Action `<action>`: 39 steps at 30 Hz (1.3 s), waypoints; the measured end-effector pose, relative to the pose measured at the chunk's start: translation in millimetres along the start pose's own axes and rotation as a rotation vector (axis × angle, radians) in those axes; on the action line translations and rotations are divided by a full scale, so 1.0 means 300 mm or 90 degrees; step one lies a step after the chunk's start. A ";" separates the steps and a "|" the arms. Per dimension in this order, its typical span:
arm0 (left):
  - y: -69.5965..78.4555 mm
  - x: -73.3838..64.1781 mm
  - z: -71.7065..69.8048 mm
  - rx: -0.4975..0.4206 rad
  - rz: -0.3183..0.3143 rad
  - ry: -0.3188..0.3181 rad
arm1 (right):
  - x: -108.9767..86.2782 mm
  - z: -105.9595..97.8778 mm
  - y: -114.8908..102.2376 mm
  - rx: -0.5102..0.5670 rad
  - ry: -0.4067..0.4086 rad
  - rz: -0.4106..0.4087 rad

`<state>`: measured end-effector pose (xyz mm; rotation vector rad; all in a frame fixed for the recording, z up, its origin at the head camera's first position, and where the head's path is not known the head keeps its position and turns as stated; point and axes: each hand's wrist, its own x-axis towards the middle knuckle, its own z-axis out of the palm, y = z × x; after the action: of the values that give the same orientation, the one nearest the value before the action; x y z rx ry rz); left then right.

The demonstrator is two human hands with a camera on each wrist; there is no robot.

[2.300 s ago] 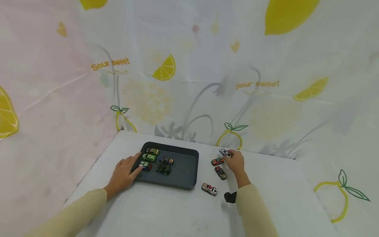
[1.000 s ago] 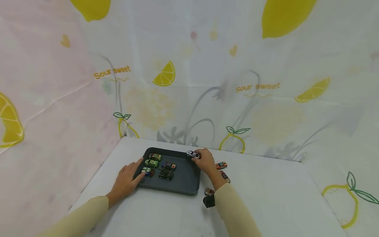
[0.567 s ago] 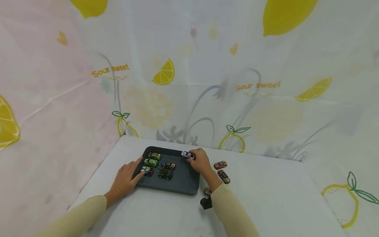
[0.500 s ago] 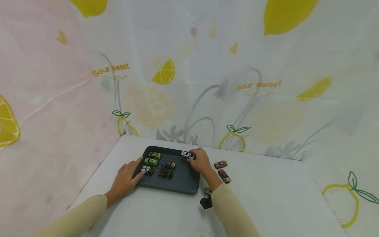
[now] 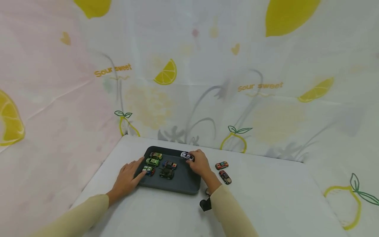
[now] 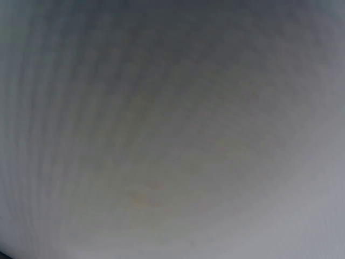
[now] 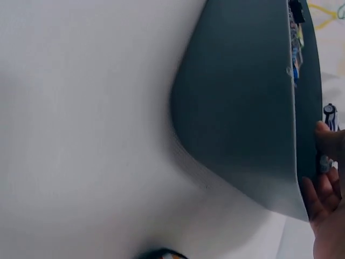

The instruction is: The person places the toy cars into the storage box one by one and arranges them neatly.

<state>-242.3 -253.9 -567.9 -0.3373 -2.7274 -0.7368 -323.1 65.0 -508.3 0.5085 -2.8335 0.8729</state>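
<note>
My right hand pinches a white toy car with dark markings at the back right of the dark grey tray. In the right wrist view, thumb and fingers close round that white car near the tray's rim. My left hand rests at the tray's left edge, its fingers fairly straight and the thumb tip by a white, green and blue toy car. Also in the tray are a yellow-green car, a bright green car, a blue-orange car and a dark green tank-like vehicle.
To the right of the tray, a red-orange toy car and a dark red and black one lie on the white table. Another car is mostly hidden by the right sleeve. Lemon-printed cloth rises behind. The left wrist view is a blur.
My right hand has carried the white car left from above the table into the back right of the tray, shifting it slightly at the end. The left hand stays at the tray's edge.
</note>
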 end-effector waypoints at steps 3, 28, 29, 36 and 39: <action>0.003 0.011 0.006 0.001 0.000 0.001 | 0.000 0.008 0.004 -0.005 0.004 -0.007; 0.022 -0.002 0.005 0.020 -0.010 0.002 | 0.017 0.070 0.003 0.054 0.014 -0.072; 0.022 -0.003 0.007 0.020 -0.010 0.001 | 0.014 0.072 0.001 0.057 0.007 -0.071; 0.023 -0.005 0.007 0.015 -0.008 0.003 | 0.013 0.081 -0.004 0.055 0.009 -0.053; 0.020 -0.001 -0.001 0.017 -0.010 0.011 | 0.022 0.089 -0.007 0.061 0.019 -0.067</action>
<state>-240.1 -249.1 -565.1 -0.3028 -2.7238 -0.7023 -329.4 46.3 -527.9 0.6435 -2.7204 0.9920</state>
